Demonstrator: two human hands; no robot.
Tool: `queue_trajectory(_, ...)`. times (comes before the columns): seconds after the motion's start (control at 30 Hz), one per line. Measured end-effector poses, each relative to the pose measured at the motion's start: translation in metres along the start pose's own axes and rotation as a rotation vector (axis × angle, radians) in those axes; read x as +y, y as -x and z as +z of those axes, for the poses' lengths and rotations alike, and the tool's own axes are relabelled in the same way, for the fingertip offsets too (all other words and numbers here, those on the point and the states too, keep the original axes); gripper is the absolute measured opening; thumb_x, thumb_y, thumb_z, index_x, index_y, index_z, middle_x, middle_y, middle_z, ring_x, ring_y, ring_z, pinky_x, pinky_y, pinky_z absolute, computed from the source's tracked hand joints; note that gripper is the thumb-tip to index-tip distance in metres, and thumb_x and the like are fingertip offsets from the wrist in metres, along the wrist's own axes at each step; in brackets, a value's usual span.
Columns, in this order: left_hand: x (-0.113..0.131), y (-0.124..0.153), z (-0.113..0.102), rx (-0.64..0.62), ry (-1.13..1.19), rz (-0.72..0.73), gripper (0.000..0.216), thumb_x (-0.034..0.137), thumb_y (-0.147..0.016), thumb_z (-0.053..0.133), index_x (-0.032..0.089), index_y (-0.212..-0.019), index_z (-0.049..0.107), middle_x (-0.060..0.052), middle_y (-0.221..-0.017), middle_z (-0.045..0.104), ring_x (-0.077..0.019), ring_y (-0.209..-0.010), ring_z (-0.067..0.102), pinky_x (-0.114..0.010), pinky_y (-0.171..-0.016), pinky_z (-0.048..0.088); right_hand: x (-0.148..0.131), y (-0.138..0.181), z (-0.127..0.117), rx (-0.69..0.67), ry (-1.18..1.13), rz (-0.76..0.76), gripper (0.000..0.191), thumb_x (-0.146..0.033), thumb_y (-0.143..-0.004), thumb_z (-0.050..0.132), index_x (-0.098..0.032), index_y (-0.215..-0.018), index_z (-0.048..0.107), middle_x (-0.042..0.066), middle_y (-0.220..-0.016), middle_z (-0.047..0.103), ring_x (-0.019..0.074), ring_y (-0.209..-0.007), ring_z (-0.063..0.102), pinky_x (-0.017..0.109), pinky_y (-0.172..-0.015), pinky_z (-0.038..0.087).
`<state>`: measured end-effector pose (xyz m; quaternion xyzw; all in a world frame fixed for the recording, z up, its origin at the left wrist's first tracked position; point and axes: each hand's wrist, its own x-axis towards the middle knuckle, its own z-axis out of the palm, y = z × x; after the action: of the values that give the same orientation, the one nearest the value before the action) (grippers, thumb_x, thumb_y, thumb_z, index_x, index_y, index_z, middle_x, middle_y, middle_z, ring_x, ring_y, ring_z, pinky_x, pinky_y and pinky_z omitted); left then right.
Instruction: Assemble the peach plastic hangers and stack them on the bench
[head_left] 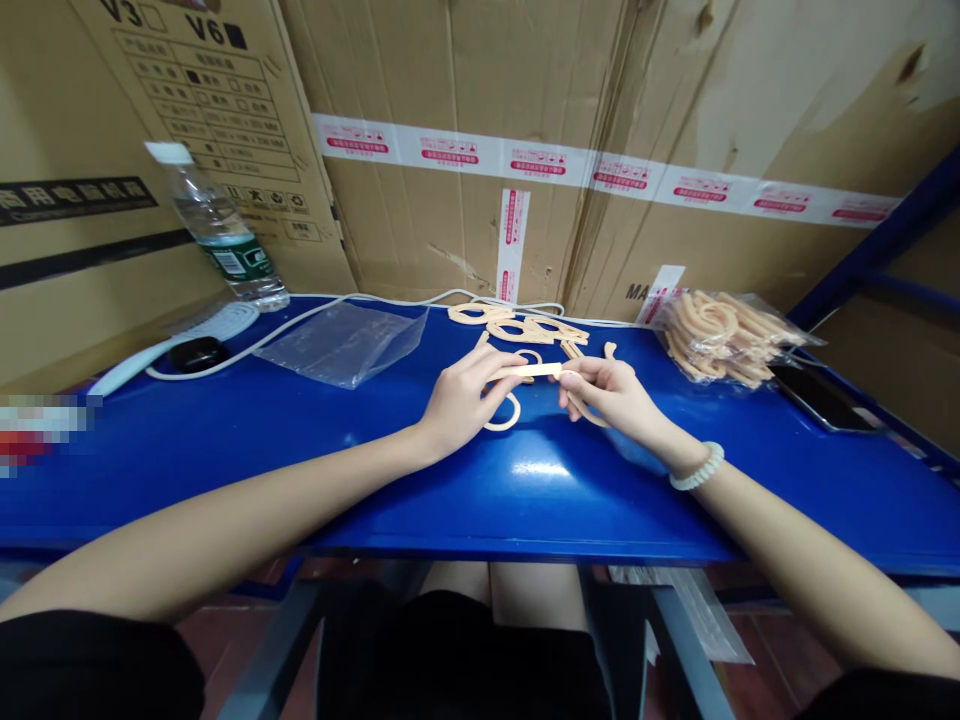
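My left hand (463, 398) is closed, its fingers pinching one end of a pale cream strip (541, 370). A ring-shaped cream piece (504, 412) hangs or lies just below these fingers; I cannot tell whether it joins the strip. At the strip's other end, my right hand (611, 392) is closed with thumb and fingers together. A curved cream piece (587, 410) shows under the right fingers, partly hidden by them. Right behind the hands, several cream pieces with round loops (511, 331) lie on the blue table (420, 505).
At the right, a clear bag of cream pieces (720, 335) stands beside a dark phone (825, 400). To the left are a flat plastic bag (349, 345), a water bottle (225, 240), a pale-handled brush-like thing (180, 340) and a white cable (315, 312). Cardboard boxes (450, 220) wall the back.
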<state>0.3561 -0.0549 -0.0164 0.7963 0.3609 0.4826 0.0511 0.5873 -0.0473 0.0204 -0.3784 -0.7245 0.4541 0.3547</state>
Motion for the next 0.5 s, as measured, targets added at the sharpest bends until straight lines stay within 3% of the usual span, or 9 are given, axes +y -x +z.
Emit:
queue_trajectory(0.13,0.0006,-0.0006,-0.0062,-0.069,-0.315,0.172,0.030,0.031,-0.106,0.047,0.020,-0.121,0.071,-0.008,-0.106,0.075,-0.0181,-0.086,0.070,-0.026,-0.068,0.049,-0.0031,0.0035,0.0027,-0.059,0.030,-0.041,0.043,-0.057,-0.090,0.069,-0.016,-0.079,0.065,0.003,-0.065,0.067,0.0119,-0.050,0.059,0.024,-0.049,0.045)
queue_trajectory(0.33,0.0050,-0.0033,-0.0111,-0.180,-0.558,0.353,0.035,0.020,-0.105,0.040,0.020,-0.123,0.070,-0.006,-0.088,0.074,-0.0154,-0.067,0.067,-0.026,-0.049,0.034,-0.0006,0.0063,0.0059,-0.156,0.047,-0.016,0.044,-0.057,-0.093,0.064,-0.015,-0.082,0.066,0.003,-0.063,0.069,0.0125,-0.047,0.059,0.023,-0.046,0.043)
queue_trajectory(0.5,0.0060,-0.0021,-0.0098,-0.262,-0.644,0.341,0.035,0.017,-0.104,0.038,0.020,-0.121,0.068,-0.005,-0.079,0.069,-0.0130,-0.057,0.061,-0.027,-0.044,0.021,-0.0019,0.0084,0.0107,-0.186,0.019,0.031,0.043,-0.057,-0.094,0.063,-0.015,-0.082,0.066,0.003,-0.060,0.069,0.0130,-0.046,0.062,0.023,-0.048,0.047)
